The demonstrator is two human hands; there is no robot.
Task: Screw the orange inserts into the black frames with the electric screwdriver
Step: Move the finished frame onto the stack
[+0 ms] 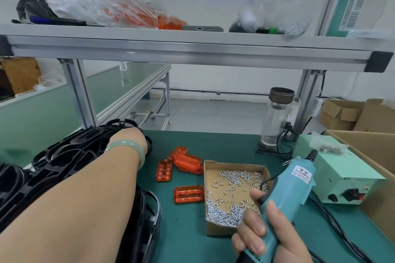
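Frames (70,156) lie stacked under and beyond my left hand (133,141), which reaches forward over the pile; its fingers are hidden behind the wrist, so I cannot tell their grip. Orange inserts (186,161) lie to the right of that hand, long axes mixed. My right hand (265,235), nearer me, is wrapped tight around the electric screwdriver (288,192), tilted, beside the screw box (235,188).
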